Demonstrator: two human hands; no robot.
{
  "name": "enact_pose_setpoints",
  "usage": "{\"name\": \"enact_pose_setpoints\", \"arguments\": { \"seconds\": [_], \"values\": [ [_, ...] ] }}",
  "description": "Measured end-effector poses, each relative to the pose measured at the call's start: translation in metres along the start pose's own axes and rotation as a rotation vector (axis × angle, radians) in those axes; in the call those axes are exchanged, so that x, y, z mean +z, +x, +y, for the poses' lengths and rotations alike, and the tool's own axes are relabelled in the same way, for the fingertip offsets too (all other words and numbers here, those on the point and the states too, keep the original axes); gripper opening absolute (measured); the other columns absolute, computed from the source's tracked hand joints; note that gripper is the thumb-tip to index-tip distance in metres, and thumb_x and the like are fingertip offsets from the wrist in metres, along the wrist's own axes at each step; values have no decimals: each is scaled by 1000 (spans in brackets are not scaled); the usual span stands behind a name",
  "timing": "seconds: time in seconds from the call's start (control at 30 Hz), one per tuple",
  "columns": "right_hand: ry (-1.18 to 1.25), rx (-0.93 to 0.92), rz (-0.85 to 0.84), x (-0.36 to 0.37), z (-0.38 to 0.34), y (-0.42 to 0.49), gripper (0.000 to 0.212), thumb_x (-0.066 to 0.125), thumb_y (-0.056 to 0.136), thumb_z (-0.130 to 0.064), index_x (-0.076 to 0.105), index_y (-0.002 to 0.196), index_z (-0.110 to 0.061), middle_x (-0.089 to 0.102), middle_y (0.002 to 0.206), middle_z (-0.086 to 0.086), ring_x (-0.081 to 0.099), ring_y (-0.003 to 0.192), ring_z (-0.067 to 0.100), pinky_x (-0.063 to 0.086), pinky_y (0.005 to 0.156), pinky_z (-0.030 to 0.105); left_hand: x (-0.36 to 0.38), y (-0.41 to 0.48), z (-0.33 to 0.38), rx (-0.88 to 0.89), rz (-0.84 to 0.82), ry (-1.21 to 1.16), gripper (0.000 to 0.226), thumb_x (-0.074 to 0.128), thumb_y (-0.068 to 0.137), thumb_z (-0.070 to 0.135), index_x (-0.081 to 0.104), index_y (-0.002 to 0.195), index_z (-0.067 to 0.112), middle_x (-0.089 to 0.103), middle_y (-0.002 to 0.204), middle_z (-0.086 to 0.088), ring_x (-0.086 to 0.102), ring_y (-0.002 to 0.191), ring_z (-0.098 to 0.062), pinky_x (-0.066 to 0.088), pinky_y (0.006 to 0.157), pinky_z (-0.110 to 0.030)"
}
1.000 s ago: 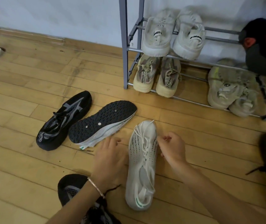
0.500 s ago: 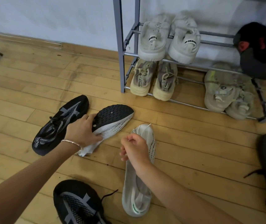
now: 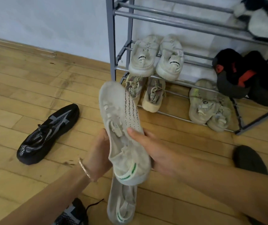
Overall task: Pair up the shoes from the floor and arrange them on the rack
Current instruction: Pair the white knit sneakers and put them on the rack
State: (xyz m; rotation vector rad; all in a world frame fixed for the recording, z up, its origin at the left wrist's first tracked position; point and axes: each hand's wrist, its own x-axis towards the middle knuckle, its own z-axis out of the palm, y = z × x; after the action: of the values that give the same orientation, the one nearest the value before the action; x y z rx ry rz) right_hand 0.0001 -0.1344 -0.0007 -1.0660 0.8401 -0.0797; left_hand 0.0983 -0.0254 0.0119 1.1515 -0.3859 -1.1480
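Item: pale knit shoe [image 3: 123,127], held w/ both grips closed on it, left hand [image 3: 100,151] & right hand [image 3: 152,151] at its sides, toe toward rack [image 3: 112,46]. I see its mate [image 3: 122,203] beneath on floor [image 3: 32,88]. Black shoe [image 3: 48,133] lies left, apart.

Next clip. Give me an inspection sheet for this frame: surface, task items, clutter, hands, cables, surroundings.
Surface: wooden plank floor, scuffed and marked in places.
Job's things: two white knit shoes, upper one held between both hands, lower one below it, its grip hidden; black shoe lying on the floor; second black shoe at the bottom edge; grey metal rack holding several light pairs and one black-and-red pair.
Clutter: dark object on the floor at right, unclear what.
Hands: left hand and right hand both gripping the upper shoe.
Cables: nothing seen.
Surroundings: pale wall behind the rack.
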Motion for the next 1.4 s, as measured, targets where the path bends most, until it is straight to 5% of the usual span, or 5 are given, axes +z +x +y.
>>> {"name": "enact_pose_setpoints", "arguments": {
  "seconds": [0.23,0.47,0.7,1.13,1.4],
  "values": [
    [-16,-52,275,-67,11,-65,21,67,83,-27,65,104,-23,75,102,0,72,93,19,57,83,35,53,16,-45,-138,-87,23,40,47,89,5,48,129,-5,59,117,-24,53,114,-39,51,86,-35],
    [191,-23,510,-111,62,-87,23,62,88,-21,62,110,-18,74,104,5,71,90,23,59,66,31,35,5,-70,-91,91,324,33,63,73,18,62,106,25,59,111,6,55,105,-9,42,78,-15],
    [76,34,573,-106,111,-37,39,63,88,-26,58,125,-13,69,115,7,67,101,25,54,92,45,-39,8,-85,-182,400,772,50,59,86,11,42,133,13,45,133,-7,45,113,-18,40,86,-30],
    [-736,-44,780,-88,150,-21,47,67,75,-48,55,108,-17,53,99,-2,56,94,16,52,79,35,-35,4,-116,-500,343,731,66,69,77,0,37,135,2,61,114,-12,57,83,-18,50,64,-24],
    [-570,-17,729,-83,152,-26,33,58,87,-38,54,113,-18,63,106,-4,62,99,17,54,81,33,-17,0,-124,-508,327,527,38,58,83,-5,50,120,-3,59,87,-2,56,77,-13,46,60,-24]
  ]
}}
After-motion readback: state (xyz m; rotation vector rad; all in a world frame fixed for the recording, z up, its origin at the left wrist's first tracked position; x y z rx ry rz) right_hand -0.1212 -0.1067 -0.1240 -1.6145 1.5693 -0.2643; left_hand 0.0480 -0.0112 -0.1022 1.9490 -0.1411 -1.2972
